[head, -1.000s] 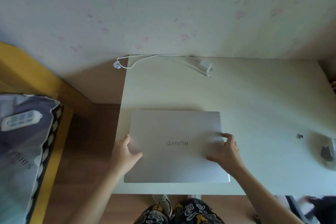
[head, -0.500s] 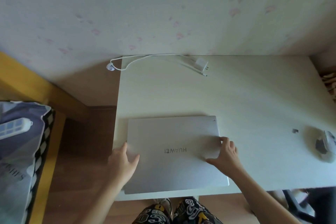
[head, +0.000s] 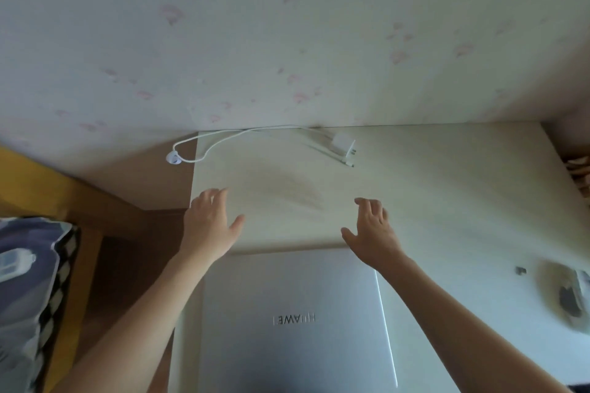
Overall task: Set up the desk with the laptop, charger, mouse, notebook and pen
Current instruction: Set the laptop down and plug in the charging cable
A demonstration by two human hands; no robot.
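Observation:
A closed silver laptop [head: 293, 319] lies flat on the pale desk [head: 431, 188], near its front left. Both my hands hover above the desk beyond the laptop's far edge, holding nothing. My left hand [head: 210, 223] has its fingers spread and relaxed. My right hand [head: 372, 233] has its fingers loosely bent. A white charger [head: 343, 145] with its white cable [head: 223, 140] lies at the back of the desk by the wall. A grey mouse [head: 571, 297] sits blurred at the right edge. No notebook or pen is in view.
The wall stands right behind the desk. A small dark object [head: 520, 270] lies left of the mouse. Wooden floor and a yellow bed frame [head: 48, 188] are to the left, with a patterned bag [head: 28, 281] on it.
Both hands have let go of the laptop's sides and moved forward over the desk, past the laptop's far edge. The camera has moved closer and tilted up.

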